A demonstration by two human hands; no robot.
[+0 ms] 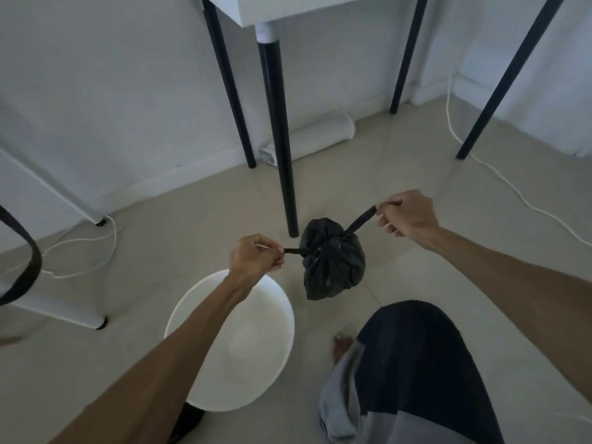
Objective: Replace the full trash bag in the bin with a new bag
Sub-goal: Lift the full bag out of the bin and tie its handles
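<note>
Both hands, left hand (254,256) and right hand (407,216), each pinching a tie of bunched black trash bag (331,261).

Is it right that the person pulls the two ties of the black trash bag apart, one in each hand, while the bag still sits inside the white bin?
Not quite. The head view shows the black trash bag already out of the white bin, beside it, over the floor. The left hand and right hand do each pull one tie.

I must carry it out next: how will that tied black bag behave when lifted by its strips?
The black bag probably hangs limp and swings, since its wrinkled film sags below the knot. It looks light: thin strips pinched by the left hand and right hand hold it up.
</note>
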